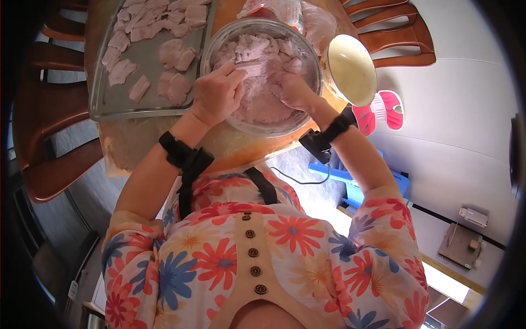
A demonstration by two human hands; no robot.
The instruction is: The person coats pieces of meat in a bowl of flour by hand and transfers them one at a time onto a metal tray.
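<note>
A round metal bowl (pixel 263 131) holds pale pink, floury slices of what looks like meat (pixel 260 46) over loose powder. Above the bowl's left side, my left hand (pixel 218 94) is closed, pinching a coated slice of meat (pixel 250 69) between thumb and fingers. My right hand (pixel 296 92) reaches in over the right rim, its fingers curled down at the powder; whatever they hold is hidden. To the left lies a rectangular metal tray (pixel 123 98), with several coated slices (pixel 178 89) spread on it, closer together toward the far end.
A cream enamel basin (pixel 350 71) stands tilted against the bowl's right side. Behind the bowl lie plastic bags (pixel 318 24). Wooden chairs (pixel 57 115) flank the table (pixel 142 142) on both sides. A red-and-white seat (pixel 378 112) and a blue plastic object (pixel 356 186) are to the right.
</note>
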